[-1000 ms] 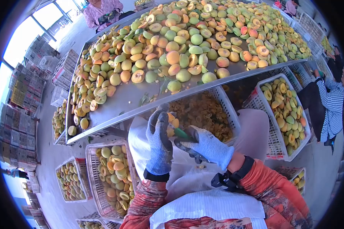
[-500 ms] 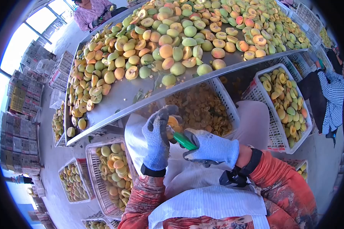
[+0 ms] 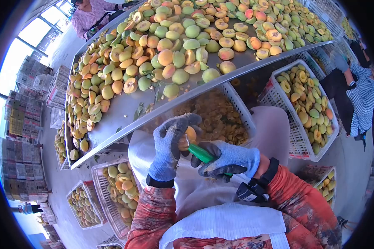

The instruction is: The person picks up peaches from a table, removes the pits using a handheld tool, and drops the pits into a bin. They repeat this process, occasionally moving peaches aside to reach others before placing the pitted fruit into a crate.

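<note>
The left hand (image 3: 167, 146), in a grey knit glove, is gripping an orange peach half (image 3: 189, 136). The right hand (image 3: 228, 159) is clenching a green-handled knife (image 3: 201, 154), now angled lower against the fruit. Both hands are sitting closer to the metal table's near edge (image 3: 162, 110) than a second ago.

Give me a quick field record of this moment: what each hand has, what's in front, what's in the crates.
left hand: gloved, holds a peach half
right hand: gloved, grips a green-handled tool against the fruit
table: metal, heaped with whole and halved peaches
crate ahead: pits and scraps
crate at right: halved peaches
crate at left: halved peaches
others: person in a checked shirt at right
</note>
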Demonstrator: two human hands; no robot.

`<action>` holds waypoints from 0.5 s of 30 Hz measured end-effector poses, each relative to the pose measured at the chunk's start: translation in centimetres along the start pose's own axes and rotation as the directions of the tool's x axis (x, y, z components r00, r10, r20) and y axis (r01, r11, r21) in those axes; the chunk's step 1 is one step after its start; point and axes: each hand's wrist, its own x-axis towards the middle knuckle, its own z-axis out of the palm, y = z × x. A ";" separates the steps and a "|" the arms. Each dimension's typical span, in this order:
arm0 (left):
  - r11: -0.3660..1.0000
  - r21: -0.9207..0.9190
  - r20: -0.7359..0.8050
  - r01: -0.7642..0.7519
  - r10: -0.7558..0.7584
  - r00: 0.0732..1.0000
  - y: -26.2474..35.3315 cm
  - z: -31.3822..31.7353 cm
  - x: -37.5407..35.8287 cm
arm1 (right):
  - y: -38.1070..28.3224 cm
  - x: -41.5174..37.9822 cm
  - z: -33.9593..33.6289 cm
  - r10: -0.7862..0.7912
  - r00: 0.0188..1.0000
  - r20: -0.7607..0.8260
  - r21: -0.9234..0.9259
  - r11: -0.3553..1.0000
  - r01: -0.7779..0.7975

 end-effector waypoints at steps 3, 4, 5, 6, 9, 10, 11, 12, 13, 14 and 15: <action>0.999 -0.022 0.070 -0.047 0.048 0.996 0.2 0.5 1.1 | -0.4 -0.5 -0.8 0.017 1.000 0.021 0.162 0.987 -0.020; 0.998 -0.026 0.001 -0.058 0.058 0.998 -0.1 1.0 1.6 | -0.9 -0.7 -0.7 0.017 1.000 0.002 0.224 0.975 -0.017; 0.998 -0.025 0.005 -0.058 0.058 0.998 -0.7 1.1 2.0 | -1.1 -0.9 -0.6 0.014 1.000 -0.001 0.224 0.975 -0.013; 0.981 -0.193 -0.015 -0.007 0.004 1.000 -1.6 0.9 2.3 | -1.2 -1.1 -0.4 -0.055 0.998 0.011 0.206 0.977 0.051; 0.899 -0.438 -0.043 -0.005 -0.015 0.999 -6.0 -1.1 4.4 | -1.6 -1.3 -1.1 -0.149 0.986 -0.076 0.201 0.966 0.162; 0.979 -0.064 -0.229 -0.193 0.174 0.958 -8.5 -2.5 5.4 | -1.8 -1.5 -1.5 -0.175 0.969 -0.176 0.211 0.955 0.211; 0.892 0.343 -0.326 -0.294 0.407 0.853 -9.5 -3.4 6.0 | -1.9 -1.7 -1.9 -0.177 0.969 -0.172 0.203 0.956 0.211; 0.975 0.174 -0.191 -0.135 0.168 0.967 -4.6 -1.1 4.2 | -1.9 -2.1 -2.6 -0.238 0.890 -0.388 0.046 0.960 0.277; 0.788 -0.605 -0.100 0.112 -0.214 0.972 -3.0 -1.4 4.5 | -1.6 -2.4 -3.2 -0.315 0.760 -0.569 -0.120 0.946 0.302; 0.971 -0.236 -0.166 -0.042 0.002 0.986 -3.8 -2.1 4.3 | -0.5 -2.4 -4.5 -0.315 0.767 -0.560 -0.124 0.946 0.299; 0.965 0.175 -0.141 -0.197 0.222 0.965 -4.7 -2.7 4.1 | 1.3 -2.0 -6.4 -0.427 0.696 -0.577 -0.550 0.834 0.056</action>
